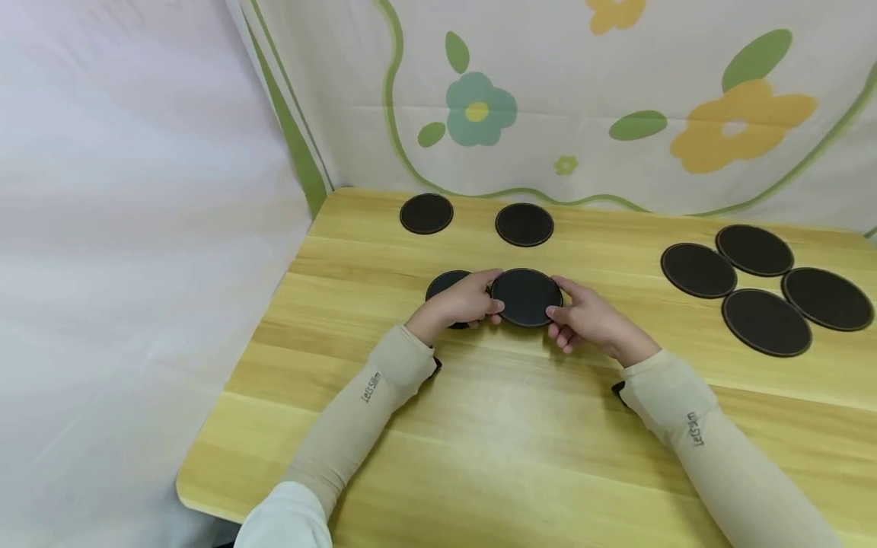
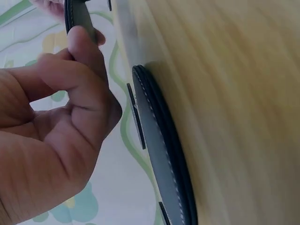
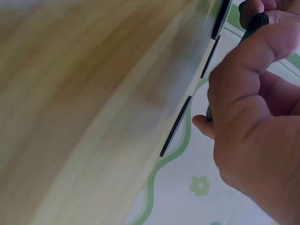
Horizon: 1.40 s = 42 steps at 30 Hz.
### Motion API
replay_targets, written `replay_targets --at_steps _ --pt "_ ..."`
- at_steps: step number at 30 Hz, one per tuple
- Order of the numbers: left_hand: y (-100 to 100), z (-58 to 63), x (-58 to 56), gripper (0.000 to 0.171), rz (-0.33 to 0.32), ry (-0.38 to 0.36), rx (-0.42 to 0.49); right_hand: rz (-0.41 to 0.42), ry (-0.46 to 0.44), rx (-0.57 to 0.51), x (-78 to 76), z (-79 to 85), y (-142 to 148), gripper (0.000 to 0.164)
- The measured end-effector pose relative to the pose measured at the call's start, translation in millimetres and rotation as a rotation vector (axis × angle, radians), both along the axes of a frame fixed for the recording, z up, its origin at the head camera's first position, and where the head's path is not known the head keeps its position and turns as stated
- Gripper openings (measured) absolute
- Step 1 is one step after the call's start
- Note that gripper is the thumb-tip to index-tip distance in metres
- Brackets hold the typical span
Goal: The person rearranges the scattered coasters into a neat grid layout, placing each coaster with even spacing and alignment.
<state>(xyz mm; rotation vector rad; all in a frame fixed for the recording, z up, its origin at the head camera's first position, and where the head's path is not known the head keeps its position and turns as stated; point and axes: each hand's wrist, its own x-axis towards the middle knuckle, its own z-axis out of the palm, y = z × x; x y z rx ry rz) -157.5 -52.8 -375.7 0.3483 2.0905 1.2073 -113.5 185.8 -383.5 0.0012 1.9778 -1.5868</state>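
Prob. partway: the held coaster (image 1: 526,297) is off the table (image 1: 521,457), left grip (image 1: 466,298) and right grip (image 1: 592,320) each pinching one side of its rim, so setting it down is still to do. Nearby, the back-left coaster (image 1: 426,214), back-middle coaster (image 1: 524,224) and front-left coaster (image 1: 445,281) (partly hidden by the left grip) lie flat, apart; w/ the held one they'd form a rough square. The four-coaster cluster (image 1: 766,322) lies over on the right; done or left to do, can't tell. Head cam gets the whole layout but hardly any height. Left wrist cam shows the gap btwn held coaster and table, plus a resting coaster's thick, stitched edge (image 2: 164,150), prob. the front-left one's. Right wrist cam gets only thin dark rims along the table, i.e. no layout.
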Motion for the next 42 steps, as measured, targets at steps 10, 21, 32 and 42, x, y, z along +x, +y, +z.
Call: replay_targets --at_steps 10,21,32,42 --pt "13 4.5 0.7 0.071 -0.100 -0.054 -0.033 0.034 -0.062 0.026 5.3 0.6 7 0.077" --pt "11 5.8 -0.9 0.066 -0.136 -0.033 -0.088 0.033 -0.063 0.107 0.1 -1.9 2 0.078" --pt "-3 8.5 -5.7 0.046 -0.126 0.130 -0.267 0.010 -0.059 0.135 -2.1 -2.8 -1 0.078" --pt "-7 2.5 -9.2 0.046 -0.142 0.140 -0.284 0.018 -0.028 0.132 -4.4 -5.6 -5 0.077"
